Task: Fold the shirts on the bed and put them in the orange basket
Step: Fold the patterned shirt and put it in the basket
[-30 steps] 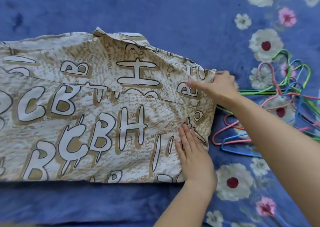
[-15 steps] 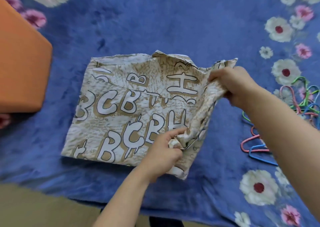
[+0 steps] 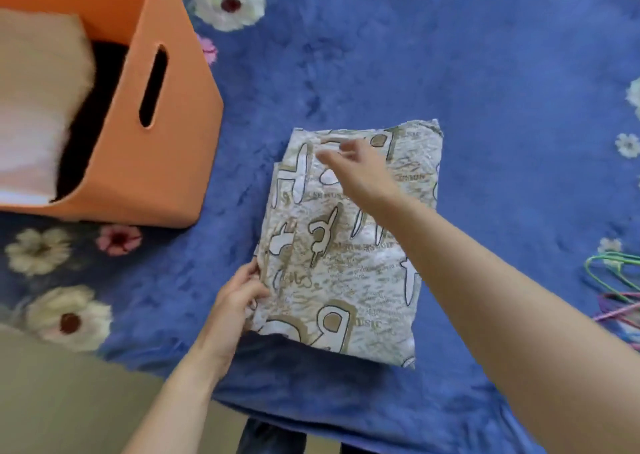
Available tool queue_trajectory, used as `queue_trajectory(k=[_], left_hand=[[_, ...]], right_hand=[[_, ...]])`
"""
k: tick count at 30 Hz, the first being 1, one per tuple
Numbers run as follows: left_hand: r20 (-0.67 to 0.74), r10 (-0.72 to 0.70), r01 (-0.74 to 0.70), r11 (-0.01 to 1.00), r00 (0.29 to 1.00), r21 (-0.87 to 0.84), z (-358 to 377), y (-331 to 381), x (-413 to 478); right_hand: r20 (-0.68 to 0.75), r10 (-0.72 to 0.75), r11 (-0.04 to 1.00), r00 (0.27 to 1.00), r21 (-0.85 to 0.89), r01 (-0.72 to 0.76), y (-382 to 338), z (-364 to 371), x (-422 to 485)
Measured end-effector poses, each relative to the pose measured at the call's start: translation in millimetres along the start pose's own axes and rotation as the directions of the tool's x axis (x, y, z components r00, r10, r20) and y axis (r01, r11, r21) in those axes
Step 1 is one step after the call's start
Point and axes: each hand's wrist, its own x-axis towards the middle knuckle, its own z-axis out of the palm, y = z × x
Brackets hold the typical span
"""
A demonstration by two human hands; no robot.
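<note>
A beige shirt (image 3: 360, 263) printed with big white letters lies folded into a narrow rectangle on the blue flowered bed cover (image 3: 415, 55). My left hand (image 3: 239, 298) grips the shirt's lower left edge, fingers curled on the fabric. My right hand (image 3: 356, 169) reaches across the upper left part of the shirt with fingers spread and blurred; whether it holds cloth is unclear. The orange basket (image 3: 156, 163) stands at the upper left, a short way from the shirt, with folded beige and pale clothes (image 3: 34, 107) inside it.
Coloured plastic hangers (image 3: 620, 280) lie at the right edge of the bed. The bed's front edge runs along the bottom, with tan floor (image 3: 69, 401) beyond it at the lower left.
The shirt's right side has been folded over to the left, making a narrower stack. Both hands moved left with it. The view shifted, bringing the basket's open top into sight.
</note>
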Motion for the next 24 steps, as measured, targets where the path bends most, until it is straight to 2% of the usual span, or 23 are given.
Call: queue_trajectory(k=[2,4,5,6,8,9,10,11,12,14,16,17,21,24], left_hand=[[-0.028,0.03,-0.026,0.991,0.999,0.131,-3,-6,4],[-0.064,0.146,-0.109,0.912,0.987,0.396,-3,-16,9],[-0.089,0.209,-0.142,0.865,0.974,0.482,-5,-19,13],[-0.123,0.246,-0.144,0.831,0.962,0.538,-6,-22,17],[-0.214,0.242,-0.09,0.833,0.946,0.546,-7,-22,21],[-0.256,0.224,-0.047,0.831,0.94,0.555,-8,-22,24],[-0.279,0.262,-0.037,0.787,0.924,0.616,-7,-22,23],[-0.265,0.366,-0.075,0.698,0.892,0.712,-6,-21,24],[-0.19,0.486,-0.15,0.577,0.853,0.803,-1,-17,24],[0.087,0.639,-0.335,0.278,0.764,0.901,14,-9,28],[0.323,0.636,-0.442,0.032,0.701,0.896,32,-1,47],[0.372,0.61,-0.435,-0.05,0.7,0.899,39,1,64],[0.367,0.557,-0.308,-0.201,0.745,0.93,37,-3,128],[0.388,0.54,-0.312,-0.231,0.747,0.922,31,-11,145]], right_hand=[[-0.095,-0.148,0.958,0.984,-0.259,0.119,18,5,-9],[-0.077,-0.3,0.842,0.951,-0.489,0.226,37,6,-18],[-0.053,-0.329,0.771,0.943,-0.592,0.235,45,7,-19],[-0.035,-0.328,0.699,0.944,-0.681,0.218,54,5,-19],[-0.043,-0.252,0.604,0.967,-0.788,0.122,70,0,-15],[-0.076,-0.204,0.591,0.976,-0.804,0.061,76,-3,-12],[-0.117,-0.172,0.593,0.978,-0.805,0.008,80,-5,-10],[-0.16,-0.164,0.607,0.973,-0.794,-0.028,84,-7,-7],[-0.193,-0.19,0.628,0.963,-0.777,-0.032,86,-7,-6],[-0.217,-0.31,0.633,0.926,-0.773,0.03,85,-3,-2],[-0.203,-0.406,0.586,0.891,-0.806,0.083,84,3,6],[-0.202,-0.422,0.565,0.884,-0.821,0.082,87,4,13],[-0.214,-0.357,0.488,0.909,-0.873,-0.013,105,-10,43],[-0.163,-0.258,0.505,0.952,-0.863,-0.011,114,-19,60]])
